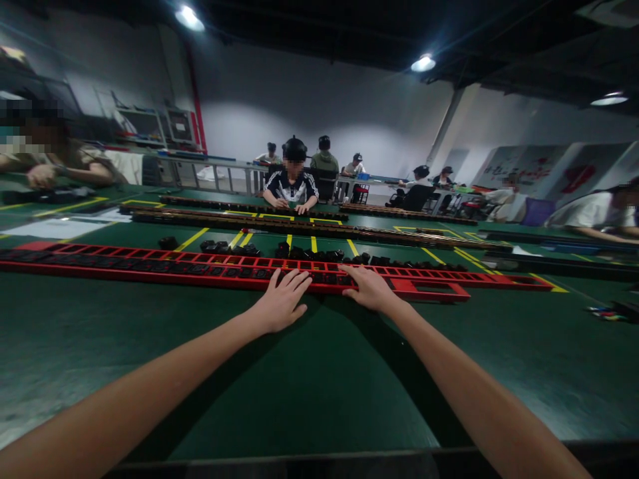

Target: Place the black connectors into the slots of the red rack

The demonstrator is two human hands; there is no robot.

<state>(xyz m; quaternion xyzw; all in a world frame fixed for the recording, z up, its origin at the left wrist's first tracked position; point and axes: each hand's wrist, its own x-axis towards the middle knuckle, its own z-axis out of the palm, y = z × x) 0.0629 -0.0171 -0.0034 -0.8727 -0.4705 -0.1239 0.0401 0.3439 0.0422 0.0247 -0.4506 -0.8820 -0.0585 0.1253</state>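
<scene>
A long red frame [456, 293] with a row of black square parts [190, 270] set in it lies across the table in front of me. My left hand [279, 301] rests at its near edge, fingers spread over the black parts and holding nothing I can see. To the right, my right hand [370, 287] reaches over the same frame, its fingers stretched out and the thumb apart; its fingertips are at the frame, and whether they press on a part I cannot tell. Directly behind runs a second red, ladder-like frame [519, 283] with open slots.
Loose black parts [219, 247] lie behind the red frames. Farther back, long dark rails [299, 223] cross the green table [319, 386], marked with yellow tape. A person [292, 183] sits opposite; others sit left and right. Small coloured pieces [606, 313] lie at the right.
</scene>
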